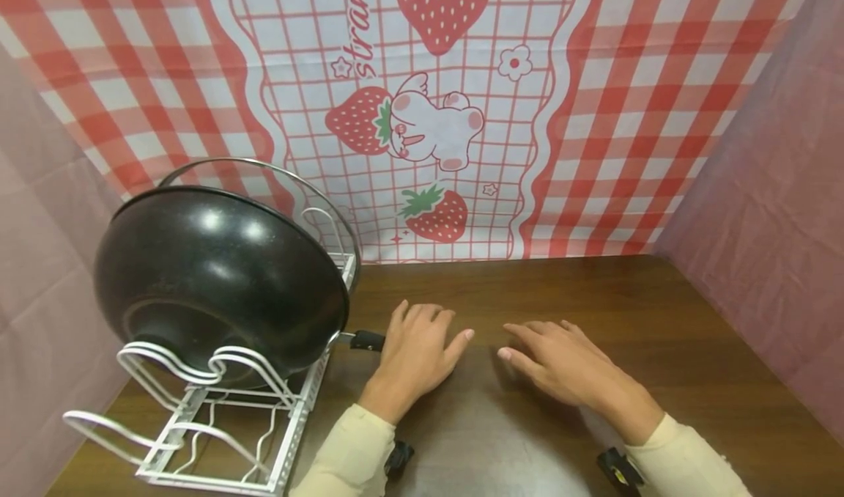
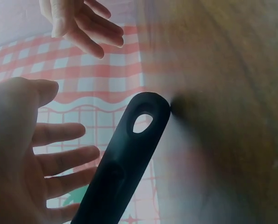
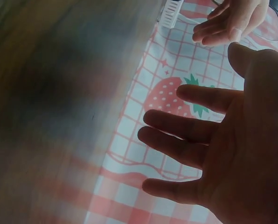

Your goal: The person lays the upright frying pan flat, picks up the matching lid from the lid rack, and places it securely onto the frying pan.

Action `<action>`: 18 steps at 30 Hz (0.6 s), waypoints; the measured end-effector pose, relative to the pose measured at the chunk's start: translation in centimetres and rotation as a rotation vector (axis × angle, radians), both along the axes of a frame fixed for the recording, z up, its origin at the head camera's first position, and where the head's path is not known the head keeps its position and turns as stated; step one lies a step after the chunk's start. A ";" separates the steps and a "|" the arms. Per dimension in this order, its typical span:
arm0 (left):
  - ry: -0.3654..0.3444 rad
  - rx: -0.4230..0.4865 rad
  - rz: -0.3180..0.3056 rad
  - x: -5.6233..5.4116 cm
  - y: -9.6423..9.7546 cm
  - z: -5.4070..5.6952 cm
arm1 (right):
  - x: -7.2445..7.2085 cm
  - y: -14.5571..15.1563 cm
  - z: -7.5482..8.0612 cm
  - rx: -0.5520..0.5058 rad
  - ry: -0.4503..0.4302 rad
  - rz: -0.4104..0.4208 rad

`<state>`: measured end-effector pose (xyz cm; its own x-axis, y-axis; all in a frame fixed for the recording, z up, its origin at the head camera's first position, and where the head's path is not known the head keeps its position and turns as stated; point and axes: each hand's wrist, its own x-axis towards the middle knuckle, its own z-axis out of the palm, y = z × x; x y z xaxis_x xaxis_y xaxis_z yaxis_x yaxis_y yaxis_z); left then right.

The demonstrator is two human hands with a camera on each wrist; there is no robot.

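Note:
A black wok [image 1: 217, 270] stands on its side in a white wire rack [image 1: 297, 409], its rounded underside facing me. Its black handle [image 1: 367, 341] points right and passes beneath my left hand [image 1: 417, 350]. In the left wrist view the handle's end [image 2: 146, 105], with a hanging hole, lies beside the spread fingers; whether they touch it I cannot tell. My left hand is relaxed and holds nothing. Over the table to the right hovers my right hand [image 1: 563, 361], fingers extended, thumb toward the left hand, nothing held.
Behind the wok, a thin metal rim [image 1: 264, 163] curves up, apparently that of a clear lid. A brown wooden table [image 1: 514, 438] lies under everything. A strawberry-print checked cloth [image 1: 508, 130] hangs at the back, and pink cloth walls [image 1: 758, 226] stand at the sides.

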<state>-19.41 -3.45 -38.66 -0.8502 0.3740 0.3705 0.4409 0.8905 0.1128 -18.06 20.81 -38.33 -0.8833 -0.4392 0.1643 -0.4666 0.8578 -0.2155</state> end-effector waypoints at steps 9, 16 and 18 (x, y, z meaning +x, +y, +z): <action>0.028 0.061 -0.056 0.5 -0.3 -0.5 | 0.4 -0.3 0.4 0.007 -0.016 0.024; 0.042 0.069 -0.073 0.9 -0.8 -0.7 | 0.4 -0.5 0.1 0.016 -0.018 0.043; 0.045 0.068 -0.072 1.0 -0.9 -0.7 | 0.3 -0.6 0.0 0.017 -0.018 0.050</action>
<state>-18.46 -4.38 -39.33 -0.8042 0.4062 0.4339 0.5093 0.8473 0.1507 -17.72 20.21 -38.32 -0.8629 -0.4855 0.1403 -0.5052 0.8371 -0.2098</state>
